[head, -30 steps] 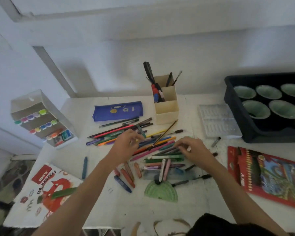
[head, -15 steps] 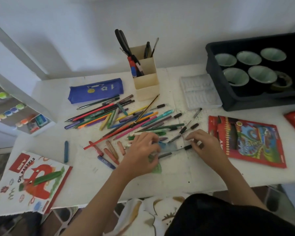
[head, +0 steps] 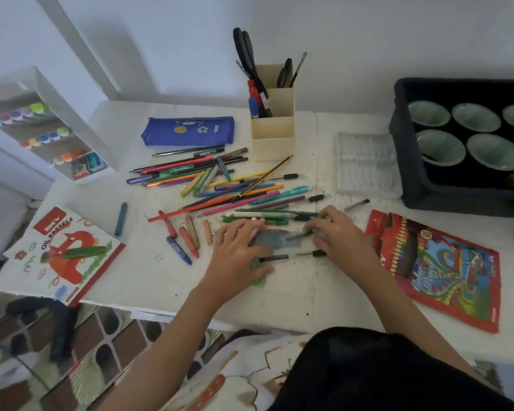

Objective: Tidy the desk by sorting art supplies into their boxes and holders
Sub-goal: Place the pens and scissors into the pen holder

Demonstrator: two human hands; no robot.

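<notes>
- White tabletop [head: 294, 292] across most of the frame, with loose supplies heaped at centre.
- Black crate [head: 398, 161] at upper right, holding pale green bowls.
- Red coloured-pencil box [head: 445, 268] lying flat at right, just beside the right forearm.
- Oil pastels box [head: 60, 253] at lower left, overhanging the tabletop edge, well apart from both hands.
- Heap of pencils and pens [head: 220, 185] at centre, fanned roughly left to right, directly above the hands in frame.
- Blue pencil case [head: 187, 130] and cream holder [head: 272, 137] at upper centre, beyond the heap.
- Left hand [head: 238, 256] at centre, fingers spread and flat, pressing down on the left end of a translucent bluish flat piece [head: 275, 237], possibly a ruler.
- Right hand [head: 341, 235] at the other end of that piece, fingers bent over something small and grey. Cannot tell whether pinching or only touching.
- Long axis of the flat piece left to right across the frame, bridging the two hands. Both in contact, neither clearly nearer.
- Black pen [head: 291, 256] just below it and parallel, with its cap end against the right hand.
- Green sliver [head: 257, 266] under the left palm, likely a protractor.
- Judgement: next lift likely needs one end freed first. Holder lies up-frame, past the heap.
</notes>
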